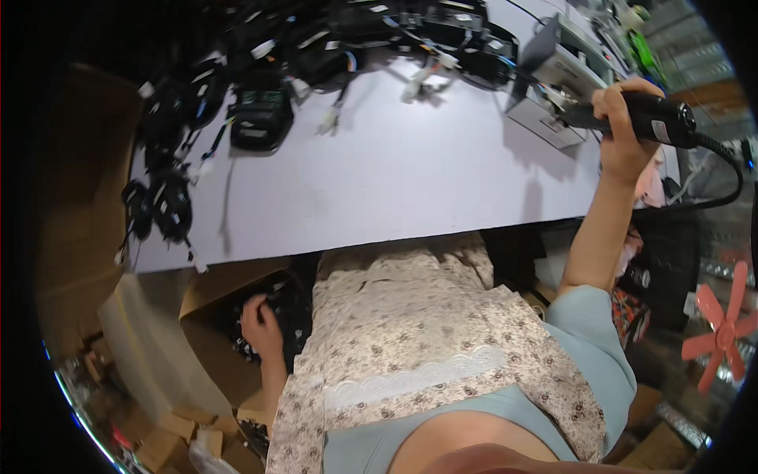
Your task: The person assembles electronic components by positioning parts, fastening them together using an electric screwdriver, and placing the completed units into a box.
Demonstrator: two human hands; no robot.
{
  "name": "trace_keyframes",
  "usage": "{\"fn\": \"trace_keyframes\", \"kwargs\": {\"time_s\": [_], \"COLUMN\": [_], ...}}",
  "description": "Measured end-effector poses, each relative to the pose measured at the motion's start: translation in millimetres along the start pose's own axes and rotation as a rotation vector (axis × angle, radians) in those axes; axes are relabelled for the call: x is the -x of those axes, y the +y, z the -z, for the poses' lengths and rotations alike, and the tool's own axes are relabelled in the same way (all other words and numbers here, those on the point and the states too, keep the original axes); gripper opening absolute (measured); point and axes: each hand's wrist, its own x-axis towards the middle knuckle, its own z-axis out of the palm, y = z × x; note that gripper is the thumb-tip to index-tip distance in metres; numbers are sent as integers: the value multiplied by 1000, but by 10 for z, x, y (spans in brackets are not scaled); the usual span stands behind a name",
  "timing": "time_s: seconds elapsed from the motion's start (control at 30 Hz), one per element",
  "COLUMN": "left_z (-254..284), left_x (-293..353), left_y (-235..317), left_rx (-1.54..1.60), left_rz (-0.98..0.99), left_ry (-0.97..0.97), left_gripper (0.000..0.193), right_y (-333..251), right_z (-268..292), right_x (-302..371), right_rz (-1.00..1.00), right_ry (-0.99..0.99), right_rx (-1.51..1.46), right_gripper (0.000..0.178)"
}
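Note:
My right hand (pixel 624 122) is wrapped round a black corded electric screwdriver (pixel 659 120), raised over the right end of the table. The tool's front end meets the open front of a grey and white box-shaped device (pixel 550 118), where small details are too fine to make out. Below the table's front edge, my left hand (pixel 260 328) is in a cardboard box (pixel 225 359) with black parts (pixel 296 312). Its fingers are slightly bent and apart, and nothing shows between them.
Several black units with wires and white connectors (pixel 260 118) line the far and left sides of the white table (pixel 355 182). A black cable (pixel 730 193) loops from the tool at the right. A pink fan (pixel 720 338) stands lower right; small cardboard boxes (pixel 166 449) lie lower left.

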Motion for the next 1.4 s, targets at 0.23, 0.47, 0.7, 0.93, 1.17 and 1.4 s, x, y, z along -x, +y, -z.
{"fn": "trace_keyframes", "kwargs": {"time_s": [0.23,0.47,0.7,0.93,1.17,1.4], "left_z": [-170,-379,-562,-412,133,-235], "left_x": [-1926,-3248,-3441,-3330,-2829,-2838], "left_y": [1264,1031,1298,1234,1540,2820], "left_rx": [130,392,370,562,604,73], "left_rz": [-247,-278,42,117,-147,-686], "left_ry": [243,-81,-162,-340,-556,-1299], "left_gripper": [42,72,90,87,61,62], "right_y": [-155,-247,-173,-209,-241,-282], "right_z": [-23,-120,-304,-442,-353,-393], "right_x": [69,245,276,280,292,273], "right_rz": [-195,-200,-271,-243,-267,-255], "right_ry": [141,26,33,-18,-5,-51], "right_rx": [-408,-374,-393,-423,-466,-591], "right_gripper": [14,21,21,21,18,12]}}
